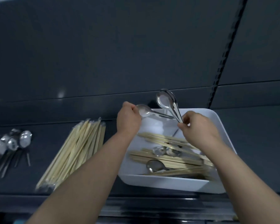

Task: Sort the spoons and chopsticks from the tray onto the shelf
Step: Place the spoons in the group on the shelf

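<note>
While both hands work above the far end of the white rectangular plastic tray (pixel 168 181), three spoons are up in the air! The left hand (pixel 128 120) curls round the bowl of a shiny steel spoon (pixel 144 110), whose long axis runs level along the tray's far edge, handle pointing right. The right hand (pixel 197 128) pinches the handle tips of a nested pair of steel spoons (pixel 166 101), bowls pointing up and away.

Best play, I'd say: slot the single spoon into that pair, bowls stacked the same way. One hand can then carry all three to the row of sorted spoons (pixel 13 143) at the left end of the dark shelf (pixel 44 143), handles toward the near edge like the rest.

Plenty left, too! Pale wooden chopsticks (pixel 168 162) and loose spoons (pixel 155 165) lie mostly crosswise in the tray, and the sorted chopstick bundle (pixel 78 151) sits just left of it.
</note>
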The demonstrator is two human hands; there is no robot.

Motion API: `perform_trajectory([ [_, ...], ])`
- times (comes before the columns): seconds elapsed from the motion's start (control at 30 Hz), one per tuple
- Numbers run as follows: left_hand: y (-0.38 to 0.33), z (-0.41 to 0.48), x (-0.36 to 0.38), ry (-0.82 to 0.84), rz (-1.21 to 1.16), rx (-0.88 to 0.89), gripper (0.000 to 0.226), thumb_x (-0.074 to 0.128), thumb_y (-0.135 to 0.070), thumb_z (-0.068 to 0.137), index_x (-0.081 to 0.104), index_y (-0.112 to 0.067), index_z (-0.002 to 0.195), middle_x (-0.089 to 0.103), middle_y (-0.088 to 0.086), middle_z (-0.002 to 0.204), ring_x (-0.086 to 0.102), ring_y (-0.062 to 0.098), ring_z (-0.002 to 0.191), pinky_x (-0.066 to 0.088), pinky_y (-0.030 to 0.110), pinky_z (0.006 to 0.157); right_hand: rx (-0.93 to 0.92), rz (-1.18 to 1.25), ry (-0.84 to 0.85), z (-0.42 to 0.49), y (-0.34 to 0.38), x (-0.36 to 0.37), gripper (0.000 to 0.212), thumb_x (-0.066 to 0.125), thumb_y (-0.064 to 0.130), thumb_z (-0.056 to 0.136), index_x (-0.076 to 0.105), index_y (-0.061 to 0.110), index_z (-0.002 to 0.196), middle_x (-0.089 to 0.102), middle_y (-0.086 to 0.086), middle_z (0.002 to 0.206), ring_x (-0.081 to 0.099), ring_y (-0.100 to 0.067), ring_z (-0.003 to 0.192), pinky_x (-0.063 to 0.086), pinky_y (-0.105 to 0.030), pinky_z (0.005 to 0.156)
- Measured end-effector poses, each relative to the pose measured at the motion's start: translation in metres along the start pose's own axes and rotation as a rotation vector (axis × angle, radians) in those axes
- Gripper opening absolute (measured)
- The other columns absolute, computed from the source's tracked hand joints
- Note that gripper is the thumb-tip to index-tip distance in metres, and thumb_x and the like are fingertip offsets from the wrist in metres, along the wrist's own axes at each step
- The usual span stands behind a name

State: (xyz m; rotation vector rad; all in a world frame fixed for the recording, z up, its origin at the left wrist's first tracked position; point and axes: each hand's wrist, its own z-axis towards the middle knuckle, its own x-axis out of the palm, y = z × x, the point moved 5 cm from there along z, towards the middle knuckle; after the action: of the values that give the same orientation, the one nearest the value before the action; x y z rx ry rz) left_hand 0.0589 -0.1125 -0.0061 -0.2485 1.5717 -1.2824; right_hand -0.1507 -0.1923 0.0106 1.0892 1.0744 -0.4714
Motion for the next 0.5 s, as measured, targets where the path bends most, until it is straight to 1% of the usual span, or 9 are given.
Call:
perform_trajectory([
  [0.07,0.005,0.003,-0.04,-0.104,-0.119,-0.03,0.016,0.043,-0.021,0.093,0.044,-0.026,0.078,0.061,-0.002,0.08,0.07,0.027,0.071,0.059,0.046,0.067,-0.071,0.035,-0.017,0.002,0.034,0.003,0.013,0.054,0.033,0.094,0.053,0.02,0.094,0.061,0.0,0.099,0.054,-0.026,0.09,0.037,-0.032,0.068],
  [0.17,0.031,0.003,-0.106,-0.228,-0.161,-0.068,0.019,0.042,-0.015,0.096,0.047,-0.025,0.08,0.062,0.003,0.084,0.067,0.022,0.062,0.057,0.035,0.052,-0.202,0.084,0.016,-0.007,0.096,0.022,0.012,0.055,0.033,0.093,0.052,0.022,0.09,0.06,0.003,0.091,0.054,-0.025,0.084,0.036,-0.032,0.066],
  [0.2,0.044,0.002,-0.127,-0.259,-0.165,-0.084,0.02,0.041,-0.013,0.097,0.048,-0.023,0.081,0.061,0.004,0.084,0.066,0.021,0.06,0.056,0.033,0.05,-0.243,0.093,0.04,-0.011,0.117,0.031,0.012,0.055,0.033,0.092,0.052,0.023,0.088,0.061,0.004,0.088,0.055,-0.024,0.083,0.037,-0.032,0.066],
  [0.23,0.06,0.001,-0.147,-0.283,-0.152,-0.111,0.02,0.042,-0.012,0.097,0.048,-0.022,0.08,0.059,0.003,0.084,0.066,0.022,0.061,0.058,0.035,0.052,-0.286,0.101,0.073,-0.016,0.138,0.042,0.011,0.056,0.033,0.091,0.053,0.023,0.087,0.062,0.004,0.086,0.056,-0.024,0.083,0.039,-0.032,0.066],
  [0.27,0.084,0.0,-0.175,-0.315,-0.126,-0.142,0.02,0.044,-0.013,0.096,0.048,-0.024,0.079,0.058,0.001,0.084,0.067,0.024,0.064,0.059,0.039,0.058,-0.336,0.109,0.118,-0.023,0.167,0.059,0.01,0.057,0.033,0.089,0.053,0.024,0.086,0.063,0.005,0.085,0.057,-0.023,0.083,0.041,-0.032,0.067],
  [0.33,0.117,0.0,-0.199,-0.309,-0.055,-0.186,0.015,0.05,-0.018,0.09,0.048,-0.026,0.077,0.056,-0.002,0.083,0.069,0.031,0.077,0.059,0.047,0.073,-0.37,0.132,0.194,-0.032,0.196,0.077,0.01,0.058,0.034,0.087,0.054,0.026,0.083,0.064,0.006,0.085,0.059,-0.022,0.084,0.045,-0.032,0.07],
  [0.37,0.141,-0.002,-0.218,-0.315,-0.034,-0.22,0.012,0.053,-0.02,0.087,0.049,-0.026,0.078,0.057,0.0,0.083,0.068,0.034,0.083,0.057,0.05,0.078,-0.391,0.144,0.239,-0.039,0.216,0.093,0.011,0.059,0.035,0.087,0.054,0.027,0.081,0.064,0.006,0.085,0.059,-0.022,0.085,0.047,-0.033,0.072],
  [0.43,0.194,-0.003,-0.256,-0.342,-0.037,-0.289,0.006,0.058,-0.021,0.084,0.053,-0.024,0.082,0.063,0.007,0.086,0.068,0.036,0.086,0.056,0.053,0.08,-0.413,0.158,0.322,-0.053,0.259,0.129,0.012,0.059,0.036,0.087,0.056,0.028,0.08,0.065,0.006,0.085,0.061,-0.021,0.084,0.049,-0.033,0.075],
  [0.5,0.234,-0.007,-0.295,-0.367,-0.022,-0.339,0.003,0.058,-0.019,0.085,0.058,-0.017,0.087,0.067,0.013,0.088,0.067,0.036,0.085,0.056,0.051,0.079,-0.407,0.167,0.379,-0.066,0.299,0.165,0.011,0.06,0.037,0.086,0.058,0.027,0.084,0.066,0.005,0.084,0.062,-0.021,0.081,0.05,-0.033,0.075],
])
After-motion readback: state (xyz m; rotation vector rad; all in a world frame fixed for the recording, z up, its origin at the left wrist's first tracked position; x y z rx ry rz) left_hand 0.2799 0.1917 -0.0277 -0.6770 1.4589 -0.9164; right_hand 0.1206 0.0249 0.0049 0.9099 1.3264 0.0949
